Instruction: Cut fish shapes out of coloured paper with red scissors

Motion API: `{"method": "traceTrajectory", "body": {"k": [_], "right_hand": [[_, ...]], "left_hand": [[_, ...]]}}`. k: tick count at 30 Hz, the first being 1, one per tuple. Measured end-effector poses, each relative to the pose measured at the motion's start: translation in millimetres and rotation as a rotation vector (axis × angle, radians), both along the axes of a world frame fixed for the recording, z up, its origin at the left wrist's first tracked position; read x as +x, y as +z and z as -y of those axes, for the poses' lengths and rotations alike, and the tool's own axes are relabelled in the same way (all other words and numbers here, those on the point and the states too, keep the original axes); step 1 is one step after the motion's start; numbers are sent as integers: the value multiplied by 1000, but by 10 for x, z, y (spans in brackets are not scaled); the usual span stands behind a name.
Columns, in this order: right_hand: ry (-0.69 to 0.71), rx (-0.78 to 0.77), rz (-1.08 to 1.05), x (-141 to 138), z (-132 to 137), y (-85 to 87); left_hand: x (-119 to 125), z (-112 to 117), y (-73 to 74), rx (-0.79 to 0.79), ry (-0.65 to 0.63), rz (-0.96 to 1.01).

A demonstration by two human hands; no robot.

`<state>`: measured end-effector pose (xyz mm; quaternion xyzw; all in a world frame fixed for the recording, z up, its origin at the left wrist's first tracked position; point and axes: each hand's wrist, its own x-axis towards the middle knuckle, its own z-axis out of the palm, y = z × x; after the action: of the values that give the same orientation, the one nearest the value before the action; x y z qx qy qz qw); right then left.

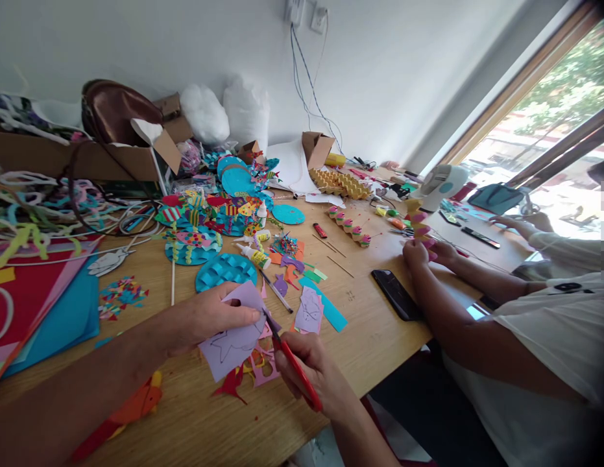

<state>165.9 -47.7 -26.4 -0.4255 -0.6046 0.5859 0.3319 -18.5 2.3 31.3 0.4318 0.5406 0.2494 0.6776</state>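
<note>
The right hand [322,366] gripped red-handled scissors [302,376], blades at the edge of the purple sheet [233,347], which the left hand [209,318] pinched above the worktop [355,337]; beyond lay a pen [281,296], a yellow-labelled glue bottle [257,257] and a flat blue disc [289,215]

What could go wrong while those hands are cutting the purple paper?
The left hand pinches the purple paper with its thumb close to the scissors, so a slip might nip it. The right hand, working the scissors, could also stray over the drawn lines and spoil the picture. And pink scraps lie below the paper, so a low snip might catch them.
</note>
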Motion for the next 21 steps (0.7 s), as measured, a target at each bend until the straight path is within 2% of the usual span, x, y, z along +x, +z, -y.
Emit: {"method": "traceTrajectory", "body": {"k": [5, 8, 11, 12, 15, 17, 18, 21], "right_hand": [[17, 12, 67, 43, -10, 5], [-10, -46, 0, 10, -13, 0], [-94, -88, -129, -72, -17, -37], [-140, -80, -168, -106, -19, -59], [-271, -73, -258, -217, -33, -135], [-330, -87, -317, -293, -49, -177], [-352, -95, -342, -330, -57, -191], [-396, -107, -374, -429, -77, -212]], "left_hand": [[-44, -96, -43, -9, -48, 24], [-71, -144, -43, -32, -114, 82], [-106, -149, -96, -35, -149, 243], [-117, -132, -134, -4, -116, 308], [-114, -25, -276, 54, -168, 452], [-64, 74, -356, 160, -131, 504], [-23, 121, -383, 205, -73, 507], [132, 213, -413, 261, 196, 396]]}}
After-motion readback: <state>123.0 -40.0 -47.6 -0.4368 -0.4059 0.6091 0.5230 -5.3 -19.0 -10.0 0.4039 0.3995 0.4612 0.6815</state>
